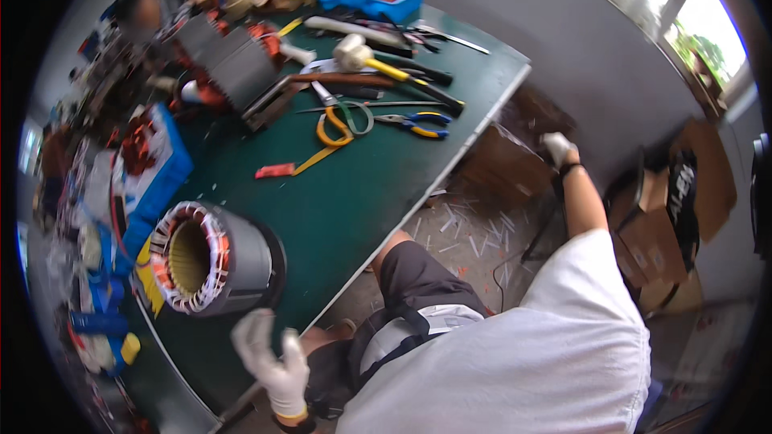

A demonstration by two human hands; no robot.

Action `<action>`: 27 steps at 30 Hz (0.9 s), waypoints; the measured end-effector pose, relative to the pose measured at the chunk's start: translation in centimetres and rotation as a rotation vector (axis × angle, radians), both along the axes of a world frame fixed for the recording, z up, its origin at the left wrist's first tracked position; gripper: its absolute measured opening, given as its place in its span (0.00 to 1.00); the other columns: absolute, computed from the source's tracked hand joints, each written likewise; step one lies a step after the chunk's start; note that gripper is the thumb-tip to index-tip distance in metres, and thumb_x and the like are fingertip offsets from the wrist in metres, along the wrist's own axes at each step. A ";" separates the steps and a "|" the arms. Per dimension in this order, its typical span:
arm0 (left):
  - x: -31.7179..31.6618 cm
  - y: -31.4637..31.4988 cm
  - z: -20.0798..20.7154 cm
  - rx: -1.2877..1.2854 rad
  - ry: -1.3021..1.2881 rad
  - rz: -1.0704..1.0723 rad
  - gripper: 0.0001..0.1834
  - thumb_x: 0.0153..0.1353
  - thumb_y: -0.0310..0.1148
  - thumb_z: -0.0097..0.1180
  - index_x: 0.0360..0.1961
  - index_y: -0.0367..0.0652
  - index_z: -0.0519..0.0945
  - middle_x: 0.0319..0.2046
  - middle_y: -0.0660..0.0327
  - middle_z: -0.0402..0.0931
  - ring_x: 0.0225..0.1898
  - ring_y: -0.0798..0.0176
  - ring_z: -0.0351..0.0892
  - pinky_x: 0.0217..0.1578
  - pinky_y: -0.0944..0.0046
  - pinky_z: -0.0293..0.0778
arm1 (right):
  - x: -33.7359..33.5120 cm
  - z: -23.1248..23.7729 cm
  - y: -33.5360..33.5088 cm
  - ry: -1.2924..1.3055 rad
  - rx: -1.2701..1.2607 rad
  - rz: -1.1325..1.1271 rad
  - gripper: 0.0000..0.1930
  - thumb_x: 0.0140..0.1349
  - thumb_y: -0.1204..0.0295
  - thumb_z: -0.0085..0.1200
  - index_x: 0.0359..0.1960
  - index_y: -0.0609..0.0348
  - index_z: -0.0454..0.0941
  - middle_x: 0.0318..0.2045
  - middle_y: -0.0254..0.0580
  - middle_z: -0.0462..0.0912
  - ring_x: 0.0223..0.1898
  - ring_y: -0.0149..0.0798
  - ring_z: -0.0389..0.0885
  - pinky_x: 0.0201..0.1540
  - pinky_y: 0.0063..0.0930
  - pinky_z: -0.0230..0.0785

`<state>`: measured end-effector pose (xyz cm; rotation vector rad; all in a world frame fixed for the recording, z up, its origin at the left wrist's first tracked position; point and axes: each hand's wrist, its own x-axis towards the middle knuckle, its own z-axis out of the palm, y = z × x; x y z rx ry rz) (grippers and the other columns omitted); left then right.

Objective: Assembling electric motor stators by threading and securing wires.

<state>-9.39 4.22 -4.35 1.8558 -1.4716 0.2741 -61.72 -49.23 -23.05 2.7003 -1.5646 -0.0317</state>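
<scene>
My left hand [273, 366], in a white glove, hangs over the near edge of the green table with its fingers spread and nothing in them. Closest to it is a grey motor stator [251, 265] lying on its side, its end windings laced with white cord. Out to the right, my right hand [558, 149], also gloved, is stretched over the floor beside a cardboard box [505, 162]. Its fingers look curled in; whatever they may hold is too small to make out.
On the green table [322, 217] lie scissors [334, 130], pliers [416, 122], a yellow-handled mallet [388, 70] and a red-handled tool [275, 170]. Blue bins [406, 6] and another stator [233, 64] stand farther back. Cardboard [643, 245] leans at right; paper scraps [474, 233] litter the floor. Someone works far left.
</scene>
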 end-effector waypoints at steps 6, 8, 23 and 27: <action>9.6 -3.2 4.9 -0.056 -0.424 0.145 0.21 0.68 0.47 0.54 0.51 0.42 0.78 0.50 0.52 0.78 0.53 0.42 0.76 0.59 0.43 0.67 | 4.8 -2.3 13.9 0.159 -0.100 0.950 0.23 0.43 0.70 0.59 0.45 0.61 0.79 0.45 0.47 0.81 0.52 0.52 0.79 0.56 0.40 0.70; 12.3 -4.0 3.5 -0.077 -0.445 -0.008 0.20 0.66 0.52 0.53 0.45 0.47 0.79 0.42 0.57 0.77 0.51 0.48 0.76 0.62 0.41 0.64 | 18.6 11.2 19.5 -0.695 1.176 -0.111 0.20 0.66 0.68 0.52 0.57 0.65 0.75 0.33 0.41 0.81 0.31 0.38 0.80 0.36 0.25 0.73; 7.3 -0.7 1.5 -0.532 -0.223 0.384 0.22 0.59 0.38 0.68 0.49 0.40 0.75 0.49 0.54 0.76 0.52 0.49 0.76 0.57 0.49 0.69 | 30.7 23.1 29.1 -0.949 1.491 0.520 0.20 0.66 0.67 0.56 0.54 0.70 0.78 0.36 0.38 0.82 0.33 0.26 0.76 0.38 0.21 0.70; 11.5 0.3 2.6 -0.354 -0.025 0.290 0.41 0.54 0.53 0.71 0.60 0.38 0.71 0.62 0.47 0.67 0.66 0.45 0.66 0.66 0.50 0.62 | 31.1 22.2 28.9 -0.875 1.319 0.378 0.16 0.68 0.72 0.51 0.53 0.69 0.77 0.35 0.36 0.82 0.32 0.24 0.74 0.36 0.18 0.68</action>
